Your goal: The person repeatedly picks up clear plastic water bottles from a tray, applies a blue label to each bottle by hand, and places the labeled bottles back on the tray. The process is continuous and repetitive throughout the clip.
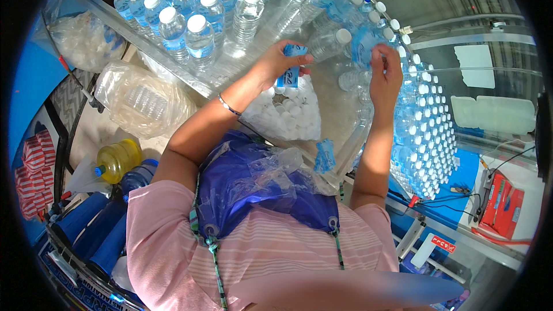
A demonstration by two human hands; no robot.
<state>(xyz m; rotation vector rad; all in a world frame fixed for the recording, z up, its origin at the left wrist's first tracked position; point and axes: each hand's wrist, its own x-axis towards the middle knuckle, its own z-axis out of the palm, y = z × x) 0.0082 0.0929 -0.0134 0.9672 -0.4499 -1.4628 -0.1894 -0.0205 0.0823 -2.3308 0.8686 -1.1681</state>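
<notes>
On the metal worktop [334, 106], a clear bottle [324, 46] lies between the hands, long axis roughly crosswise, base nearer the left hand [282, 63], whose fingers grip blue labels [290, 78]; the right hand [386, 74] has fingers pinched on a blurred label [362, 50], near the white cap [343, 36].

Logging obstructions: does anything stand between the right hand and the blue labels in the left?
In view: a clear capped bottle, and a blurred blue item at the right hand. Whether either blocks reaching the blue labels in the left hand is unclear.
</notes>
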